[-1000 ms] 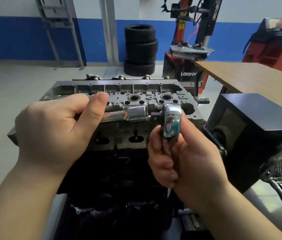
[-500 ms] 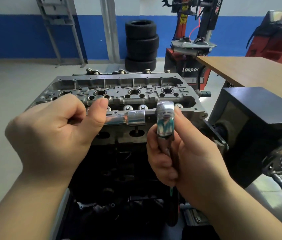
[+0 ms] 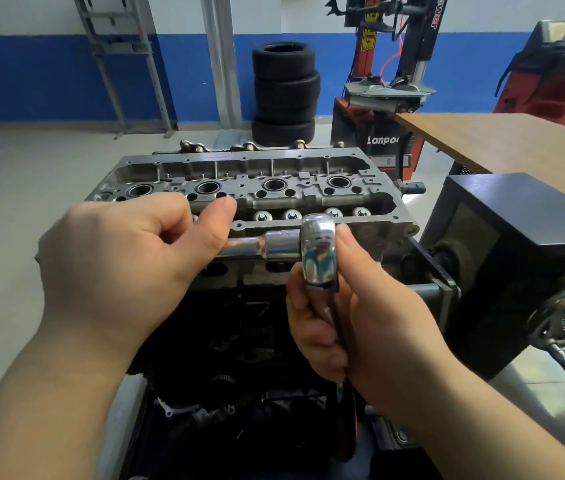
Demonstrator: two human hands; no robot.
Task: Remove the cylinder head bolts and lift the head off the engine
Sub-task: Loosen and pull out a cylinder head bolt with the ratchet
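Presently, left hand (image 3: 128,258) pinches the extension bar (image 3: 244,244); right hand (image 3: 354,320) clasps the ratchet (image 3: 319,254), both held just before the cylinder head (image 3: 274,188).

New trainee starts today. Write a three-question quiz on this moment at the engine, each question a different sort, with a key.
1. True or false: the cylinder head has been lifted off the engine.
2. Which hand grips the ratchet by its handle? A. left hand B. right hand
3. Fill in: the left hand holds the chrome ______ plugged into the ratchet's head.

Key: 1 false; 2 B; 3 extension bar
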